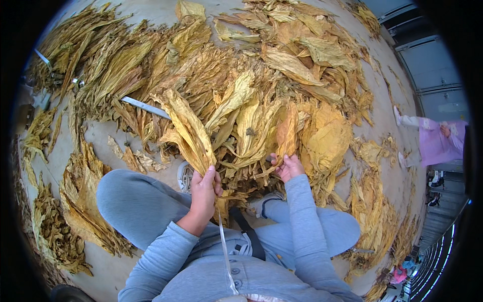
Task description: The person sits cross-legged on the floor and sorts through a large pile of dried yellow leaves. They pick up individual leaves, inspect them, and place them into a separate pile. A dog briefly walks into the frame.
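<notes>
My left hand (205,188) grips a small bundle of dried yellow leaves (188,132) by the stem end, the blades fanning up and away. These look like cured tobacco leaves. In my right hand (289,166) is the lower end of one orange-brown leaf (287,132), pinched between thumb and fingers. Both hands are over my crossed legs, close to a large heap of similar leaves (256,124). A thin white strip (225,249) hangs below my left hand down to my shirt; its upper end is hidden there.
A flat metal strip (145,107) lies across the heap on the left. More leaf piles (86,196) spread over the concrete floor (102,136) on both sides. At the right stands a person in pink clothing (439,143), near grey doors (430,64). Shoes (436,179) sit by the wall.
</notes>
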Demonstrator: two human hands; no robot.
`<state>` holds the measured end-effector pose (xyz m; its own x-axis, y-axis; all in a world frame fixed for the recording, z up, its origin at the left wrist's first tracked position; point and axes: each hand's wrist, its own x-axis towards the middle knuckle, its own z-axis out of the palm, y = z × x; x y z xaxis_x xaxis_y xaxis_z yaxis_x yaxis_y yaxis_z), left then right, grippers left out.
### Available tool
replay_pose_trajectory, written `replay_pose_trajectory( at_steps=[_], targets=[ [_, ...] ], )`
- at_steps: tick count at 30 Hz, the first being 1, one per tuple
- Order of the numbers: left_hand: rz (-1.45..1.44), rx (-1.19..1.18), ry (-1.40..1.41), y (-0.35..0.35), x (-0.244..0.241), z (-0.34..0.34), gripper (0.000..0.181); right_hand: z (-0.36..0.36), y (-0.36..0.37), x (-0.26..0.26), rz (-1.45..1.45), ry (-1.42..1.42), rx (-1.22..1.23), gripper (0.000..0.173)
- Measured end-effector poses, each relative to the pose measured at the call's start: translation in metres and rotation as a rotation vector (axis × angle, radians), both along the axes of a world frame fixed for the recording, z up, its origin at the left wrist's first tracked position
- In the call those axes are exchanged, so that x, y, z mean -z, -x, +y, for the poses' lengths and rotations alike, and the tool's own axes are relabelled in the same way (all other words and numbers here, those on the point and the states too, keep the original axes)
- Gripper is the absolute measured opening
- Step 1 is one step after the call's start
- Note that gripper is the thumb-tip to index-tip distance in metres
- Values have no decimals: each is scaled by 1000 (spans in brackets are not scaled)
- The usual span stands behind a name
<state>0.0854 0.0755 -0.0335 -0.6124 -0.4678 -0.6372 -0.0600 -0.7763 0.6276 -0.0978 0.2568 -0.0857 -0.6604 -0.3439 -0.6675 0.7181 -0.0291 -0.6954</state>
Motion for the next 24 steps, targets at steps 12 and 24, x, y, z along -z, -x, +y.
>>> replay_pose_trajectory(
  at_steps=[12,24],
  targets=[
    [12,-33,79,1,1,1,9,-48,70,-108,536,-626,-406,9],
    [8,-263,110,-1,3,-6,10,-200,-17,-2,675,-527,-910,49]
  ],
)
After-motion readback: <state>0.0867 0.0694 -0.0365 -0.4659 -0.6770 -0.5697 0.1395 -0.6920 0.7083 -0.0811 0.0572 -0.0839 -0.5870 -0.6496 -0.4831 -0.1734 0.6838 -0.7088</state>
